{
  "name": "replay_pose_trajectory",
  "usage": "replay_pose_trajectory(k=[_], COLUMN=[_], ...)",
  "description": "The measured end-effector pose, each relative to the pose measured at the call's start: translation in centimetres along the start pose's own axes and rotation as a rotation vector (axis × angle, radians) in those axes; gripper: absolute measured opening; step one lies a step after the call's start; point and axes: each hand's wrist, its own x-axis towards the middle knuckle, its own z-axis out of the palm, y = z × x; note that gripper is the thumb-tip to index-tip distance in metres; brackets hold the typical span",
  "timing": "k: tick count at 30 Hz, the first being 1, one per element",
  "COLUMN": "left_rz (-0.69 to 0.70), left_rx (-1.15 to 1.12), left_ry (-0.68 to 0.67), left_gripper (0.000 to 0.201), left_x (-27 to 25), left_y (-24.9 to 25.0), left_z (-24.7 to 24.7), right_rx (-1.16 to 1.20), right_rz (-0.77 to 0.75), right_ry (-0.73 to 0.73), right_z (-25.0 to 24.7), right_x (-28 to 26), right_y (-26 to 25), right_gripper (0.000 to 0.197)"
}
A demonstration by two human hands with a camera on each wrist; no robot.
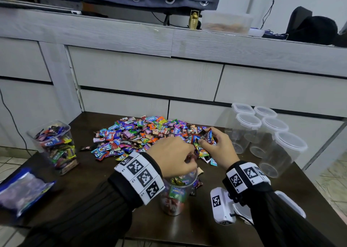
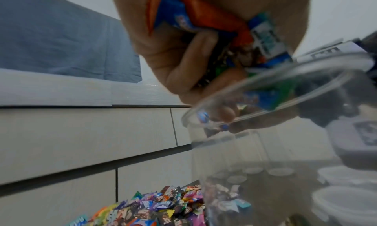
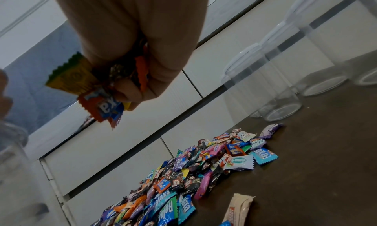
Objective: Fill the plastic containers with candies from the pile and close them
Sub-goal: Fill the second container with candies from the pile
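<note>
Container (image 1: 175,196) directly under left hand (image 1: 171,157)

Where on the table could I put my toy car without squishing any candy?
Bare dark table shows between the full tub on the left and the open jar under the left hand. The near edge below that jar is bare too. The middle is crowded with the candy pile; the right holds empty lidded jars.

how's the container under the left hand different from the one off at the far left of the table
The round container under the left hand is only partly filled; the far-left container is packed to its rim. The first looks cylindrical, the second has squarer corners. The first is being fed candies; nothing touches the second. Both are clear, lidless and upright.
</note>
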Motion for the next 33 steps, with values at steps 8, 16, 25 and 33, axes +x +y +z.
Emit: replay_pose_trajectory(k=[8, 16, 25, 33], left_rz=[-0.1, -0.215, -0.132, 0.065], left_rx=[-0.27, -0.456, -0.498, -0.374], left_ry=[0.188, 0.205, 0.192, 0.106], left_gripper=[0.026, 0.027, 0.039, 0.024], left_x=[-0.1, -0.1, -0.4, -2.2], left_y=[1.1, 1.1, 1.2, 0.0], left_z=[2.0, 2.7, 2.4, 2.8], right_rx=[0.033, 0.056, 0.077, 0.078], right_rz=[-0.024, -0.013, -0.013, -0.028], right_ry=[0.004, -0.01, -0.01, -0.007], right_z=[-0.1, -0.2, -0.2, -0.2], right_x=[0.0, -0.1, 0.0, 0.2], right_y=[0.2, 0.4, 0.6, 0.6], right_gripper=[0.018, 0.021, 0.016, 0.015])
